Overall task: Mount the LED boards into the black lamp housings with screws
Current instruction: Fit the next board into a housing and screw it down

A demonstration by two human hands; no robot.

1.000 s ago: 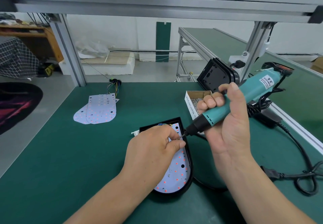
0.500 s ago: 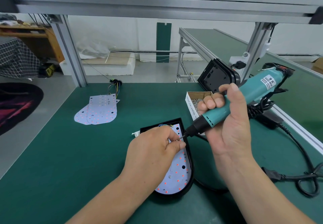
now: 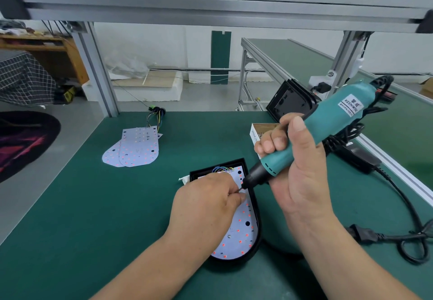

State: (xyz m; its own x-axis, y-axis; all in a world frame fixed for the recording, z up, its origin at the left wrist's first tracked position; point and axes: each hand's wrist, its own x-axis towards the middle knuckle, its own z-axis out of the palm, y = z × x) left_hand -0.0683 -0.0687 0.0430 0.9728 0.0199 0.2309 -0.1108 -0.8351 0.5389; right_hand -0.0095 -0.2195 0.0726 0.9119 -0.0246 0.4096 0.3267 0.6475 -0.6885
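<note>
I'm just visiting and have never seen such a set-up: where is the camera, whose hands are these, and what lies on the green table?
No machine here: a person works bare-handed, and the one camera sits on their head, looking down. The right hand grips a teal electric screwdriver; the left hand pinches its thin bit at the tip, probably steadying a screw too small to see. Below them, on the green table, lies a black lamp housing with a white LED board in it. Further left lie loose white LED boards; behind the right hand stands an open cardboard box of screws, and a black cord trails right.
</note>
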